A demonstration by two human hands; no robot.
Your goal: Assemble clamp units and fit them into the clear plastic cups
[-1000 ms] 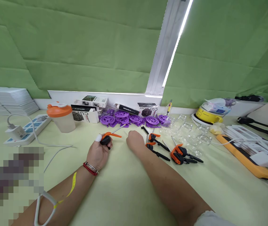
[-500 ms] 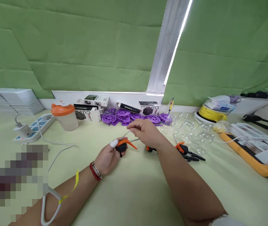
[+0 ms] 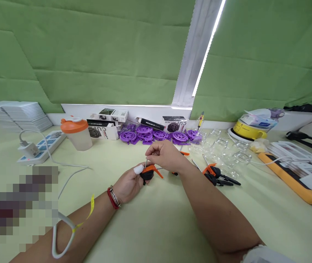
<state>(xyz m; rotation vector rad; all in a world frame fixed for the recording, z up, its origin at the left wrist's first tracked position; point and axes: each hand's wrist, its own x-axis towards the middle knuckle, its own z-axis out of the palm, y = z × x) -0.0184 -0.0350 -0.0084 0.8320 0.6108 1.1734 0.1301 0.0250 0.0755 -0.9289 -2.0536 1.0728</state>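
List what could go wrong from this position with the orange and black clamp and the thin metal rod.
1. The right hand pinches only the top of the thin metal rod; it might slip or bend.
2. The left hand holds the orange and black clamp in the fingertips, one of them covered in white, so the clamp may twist.
3. The right forearm lies close to the spare clamps and clear glass jars; it may knock them.

A pale yellow-green table (image 3: 150, 226) carries everything. At its far left a stack of white sheets (image 3: 15, 115) lies beside a white power strip (image 3: 42, 148) with a plugged-in adapter. An orange-lidded shaker bottle (image 3: 76, 133) stands near small product boxes (image 3: 106, 126) and a heap of purple plastic wheels (image 3: 156, 135). Clear glass cups (image 3: 224, 151) cluster mid-right, orange-and-black clamps (image 3: 216, 173) lying just before them. A yellow bowl (image 3: 247, 130) and a long orange case (image 3: 293, 180) lie to the right.
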